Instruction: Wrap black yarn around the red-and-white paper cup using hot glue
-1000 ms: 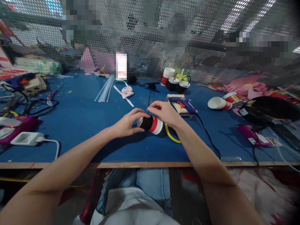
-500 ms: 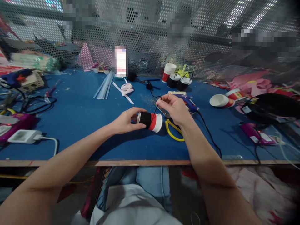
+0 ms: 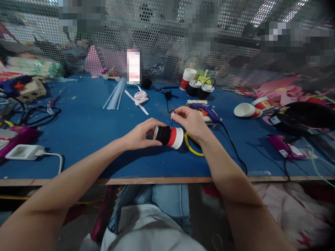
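Note:
My left hand point(image 3: 146, 135) grips a paper cup point(image 3: 176, 138) lying on its side, with its white rim facing right. Black cord point(image 3: 163, 135) is wound around the lower part of the cup; a red band shows between the cord and the rim. In my right hand point(image 3: 188, 120), thumb and fingertips pinch the cord just above the cup. From there the cord runs back to a small dark bundle point(image 3: 168, 94) on the table. Yellow-handled scissors point(image 3: 193, 148) lie partly under my right wrist, their blades hidden.
A blue glue gun point(image 3: 206, 110) rests behind my right hand. Farther back stand stacked paper cups point(image 3: 188, 77) and two black-wrapped cups point(image 3: 205, 91). Clear glue sticks point(image 3: 115, 94), white ribbon point(image 3: 140, 98) and a lit phone point(image 3: 134, 67) are at back left. Tipped cups point(image 3: 247, 110) lie right.
The cup has turned slightly and shifted a little to the right in my left hand. My right hand has moved slightly left, still pinching the cord, and the cord bundle has shifted.

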Motion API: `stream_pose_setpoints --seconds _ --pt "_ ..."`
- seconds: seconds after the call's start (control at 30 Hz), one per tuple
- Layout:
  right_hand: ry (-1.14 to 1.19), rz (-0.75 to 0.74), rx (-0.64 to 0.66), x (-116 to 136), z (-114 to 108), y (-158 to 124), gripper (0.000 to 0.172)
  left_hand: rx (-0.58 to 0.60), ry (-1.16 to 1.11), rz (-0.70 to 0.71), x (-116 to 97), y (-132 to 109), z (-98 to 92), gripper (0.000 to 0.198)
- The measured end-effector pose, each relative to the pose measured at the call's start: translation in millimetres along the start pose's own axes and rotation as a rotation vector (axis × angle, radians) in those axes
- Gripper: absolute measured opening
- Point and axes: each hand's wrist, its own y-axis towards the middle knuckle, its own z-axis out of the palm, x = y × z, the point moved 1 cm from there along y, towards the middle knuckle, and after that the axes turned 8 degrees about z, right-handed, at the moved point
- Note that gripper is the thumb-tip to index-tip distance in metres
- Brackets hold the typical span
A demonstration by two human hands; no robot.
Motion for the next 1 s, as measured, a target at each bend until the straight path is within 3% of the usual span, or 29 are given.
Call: stream_pose_setpoints --seconds 0.43,0.73,1.0 --pt "0.143 -0.11 -0.026 9.7 2.4 -6.1 0.021 0.02 0.008 -0.111 -3.3 -0.1 3.0 0.051" --pt "0.039 0.003 0.013 2.1 4.2 -1.6 0.02 -0.007 -0.024 0.01 -3.8 -0.5 2.7 0.052" --pt "-0.048 0.061 0.075 -0.7 3.3 -2.3 0.022 0.002 0.249 0.159 -7.8 0.8 -0.4 0.048"
